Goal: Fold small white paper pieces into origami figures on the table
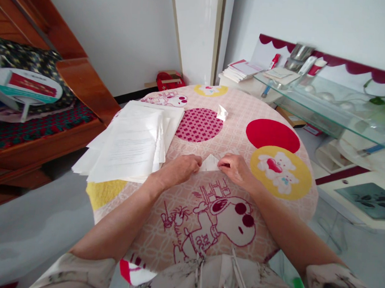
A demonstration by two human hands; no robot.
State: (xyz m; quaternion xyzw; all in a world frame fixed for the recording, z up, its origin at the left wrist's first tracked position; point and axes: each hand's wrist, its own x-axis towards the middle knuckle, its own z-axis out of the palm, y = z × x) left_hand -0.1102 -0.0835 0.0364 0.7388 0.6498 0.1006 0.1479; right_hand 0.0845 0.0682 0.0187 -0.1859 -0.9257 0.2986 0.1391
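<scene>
on a round cloth-covered table (234,135), the person's left hand (184,166) and right hand (236,167) pinch opposite ends of a small folded paper (210,164) between them; a stack of printed sheets (124,144) lies to the left, and another folded piece (222,113) sits farther out

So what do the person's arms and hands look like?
The loose, pale sleeves have dark, marble-like streaks and end near the elbows. Below them the forearms are bare, with no watch or bracelet showing. The left hand and right hand wear no gloves.
</scene>
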